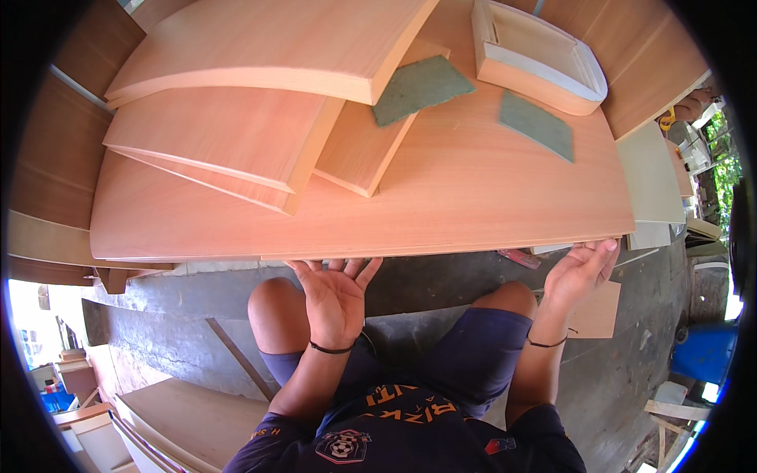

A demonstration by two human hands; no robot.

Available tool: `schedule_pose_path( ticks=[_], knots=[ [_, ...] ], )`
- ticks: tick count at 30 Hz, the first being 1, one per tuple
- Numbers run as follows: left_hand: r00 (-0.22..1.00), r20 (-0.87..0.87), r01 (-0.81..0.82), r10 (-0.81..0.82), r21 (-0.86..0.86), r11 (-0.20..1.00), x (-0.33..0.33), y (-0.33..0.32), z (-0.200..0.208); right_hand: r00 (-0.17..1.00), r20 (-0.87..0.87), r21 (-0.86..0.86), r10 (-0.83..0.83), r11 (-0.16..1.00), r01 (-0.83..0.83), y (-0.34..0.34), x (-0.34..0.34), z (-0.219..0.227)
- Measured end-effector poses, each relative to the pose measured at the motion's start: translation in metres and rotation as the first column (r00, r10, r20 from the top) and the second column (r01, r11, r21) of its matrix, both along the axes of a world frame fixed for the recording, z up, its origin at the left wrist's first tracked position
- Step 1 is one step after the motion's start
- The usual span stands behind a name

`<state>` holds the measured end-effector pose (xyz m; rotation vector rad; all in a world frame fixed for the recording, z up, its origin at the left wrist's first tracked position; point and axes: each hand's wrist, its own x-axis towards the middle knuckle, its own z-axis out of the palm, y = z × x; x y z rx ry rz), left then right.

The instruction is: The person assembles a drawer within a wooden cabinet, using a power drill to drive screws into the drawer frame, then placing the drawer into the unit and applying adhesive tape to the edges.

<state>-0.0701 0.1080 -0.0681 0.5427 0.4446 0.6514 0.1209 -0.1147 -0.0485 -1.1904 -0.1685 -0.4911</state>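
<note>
A long, light wood-grain board point(473, 189) lies flat before me, and a thin wooden strip point(441, 251) runs along its near edge. Palm up, my left hand point(335, 299) has its fingers spread, with their tips against the underside of that edge and partly hidden. At the right end of the edge, my right hand point(582, 270) is closed, thumb and curled fingers together at the strip. Two pieces of green-grey sandpaper point(424, 88) rest on the board; the second sandpaper piece point(536, 124) is farther right.
Cut wooden panels point(229, 130) are stacked on the board's left half. A pale drawer-like frame with a rounded corner point(540, 59) sits at the far right. On the floor are a red-handled tool point(518, 258) and a square panel point(595, 310). A blue container point(704, 352) stands right.
</note>
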Motion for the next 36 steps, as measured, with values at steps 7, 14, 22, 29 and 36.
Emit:
schedule_pose_path(
  ticks=[7, 14, 22, 29, 36],
  knots=[
    [1.000, 0.018, -0.008, 0.008, 0.001, 1.000, -0.002, 0.000, -0.005, 1.000, 0.017, -0.002, -0.018, 1.000, 0.018, -0.002, -0.004, 0.000],
    [0.988, -0.017, -0.155, 0.154, -0.145, 0.977, -0.006, -0.003, -0.010, 0.995, -0.046, 0.014, -0.093, 0.995, 0.094, 0.000, -0.009, 0.001],
    [0.990, -0.080, -0.111, 0.118, 0.096, 0.989, -0.021, 0.001, -0.029, 0.994, -0.031, -0.090, -0.104, 0.991, 0.100, -0.003, -0.012, -0.002],
    [0.994, 0.060, 0.087, -0.092, 0.075, 0.993, -0.041, 0.010, -0.031, 0.982, -0.017, -0.208, -0.188, 0.962, 0.180, 0.000, -0.017, 0.000],
    [0.961, 0.137, 0.225, -0.242, 0.126, 0.966, -0.049, 0.010, -0.036, 0.979, -0.072, -0.288, -0.188, 0.944, 0.160, -0.023, -0.030, -0.017]
  ],
)
